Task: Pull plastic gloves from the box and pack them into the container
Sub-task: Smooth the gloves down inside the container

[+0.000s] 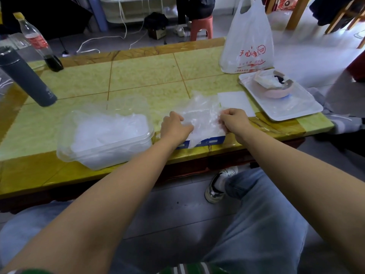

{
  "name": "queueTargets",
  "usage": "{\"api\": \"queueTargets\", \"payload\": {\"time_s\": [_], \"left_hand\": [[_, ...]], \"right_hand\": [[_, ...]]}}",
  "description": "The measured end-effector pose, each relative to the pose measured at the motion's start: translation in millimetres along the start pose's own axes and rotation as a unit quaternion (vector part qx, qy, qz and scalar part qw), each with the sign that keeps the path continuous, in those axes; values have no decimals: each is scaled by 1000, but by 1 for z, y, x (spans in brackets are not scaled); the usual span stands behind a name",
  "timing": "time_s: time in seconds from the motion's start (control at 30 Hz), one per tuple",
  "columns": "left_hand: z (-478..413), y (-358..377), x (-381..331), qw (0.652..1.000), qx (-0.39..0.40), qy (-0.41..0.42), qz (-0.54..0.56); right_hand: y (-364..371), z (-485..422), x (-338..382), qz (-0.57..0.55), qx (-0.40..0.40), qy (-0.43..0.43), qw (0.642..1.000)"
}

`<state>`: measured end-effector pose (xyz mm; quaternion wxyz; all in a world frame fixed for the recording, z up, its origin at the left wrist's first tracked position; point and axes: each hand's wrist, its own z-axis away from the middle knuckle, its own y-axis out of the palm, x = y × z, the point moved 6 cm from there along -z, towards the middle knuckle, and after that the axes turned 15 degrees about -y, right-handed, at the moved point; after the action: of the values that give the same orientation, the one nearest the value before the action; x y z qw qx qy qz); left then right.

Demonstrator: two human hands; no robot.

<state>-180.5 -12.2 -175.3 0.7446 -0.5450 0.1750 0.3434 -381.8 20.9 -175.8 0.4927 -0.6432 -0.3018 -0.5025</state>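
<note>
On the green tiled table (148, 76), the left grip (173, 125) and right grip (234, 120) both pinch one clear glove (201, 113).

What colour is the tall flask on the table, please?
The flask is dark grey; head view.

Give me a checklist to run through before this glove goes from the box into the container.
1. Left hand grips the glove: ok, fingers curled on its left edge.
2. Right hand grips the glove: ok, it pinches the right edge.
3. Glove free of the box: cannot tell; it drapes over the box's front.
4. Container open: ok, no lid on it.
5. Room left in the container: cannot tell; gloves already pile up inside.
6. Path to the container: ok, it stands right beside the box, to its left.
</note>
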Motion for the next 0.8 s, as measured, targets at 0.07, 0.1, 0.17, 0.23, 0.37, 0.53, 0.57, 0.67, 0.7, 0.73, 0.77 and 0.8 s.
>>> {"api": "queueTargets", "payload": {"time_s": [0.07,0.1,0.17,0.23,0.37,0.53,0.57,0.67,0.7,0.73,0.77,0.8], "left_hand": [[4,0,-8,999,8,41,7],[6,3,-12,997,27,66,-11],[13,11,-18,992,61,102,-51],[15,14,-21,990,49,113,-69],[0,6,-22,991,-32,120,-57],[-5,-12,-18,993,-13,102,50],[-5,-14,-17,993,-7,94,68],[-7,-18,-12,993,4,68,94],[-8,-18,-10,993,6,62,101],[-8,-20,-10,992,6,60,107],[-7,-21,-10,992,3,63,107],[-7,-22,-9,993,-2,69,96]], "right_hand": [[1,-1,5,-32,2,-10,999],[2,-3,7,-48,-1,-11,999],[6,-5,9,-84,-6,-5,996],[11,-7,9,-132,-3,10,991],[26,-9,13,-176,23,11,984],[48,-11,12,-183,82,66,977],[53,-10,10,-154,105,81,979],[66,-5,6,-78,153,105,979],[67,-5,6,-61,156,96,981],[65,-7,8,-32,150,78,985],[61,-10,12,-2,131,51,990],[56,-12,17,22,106,24,994]]}}
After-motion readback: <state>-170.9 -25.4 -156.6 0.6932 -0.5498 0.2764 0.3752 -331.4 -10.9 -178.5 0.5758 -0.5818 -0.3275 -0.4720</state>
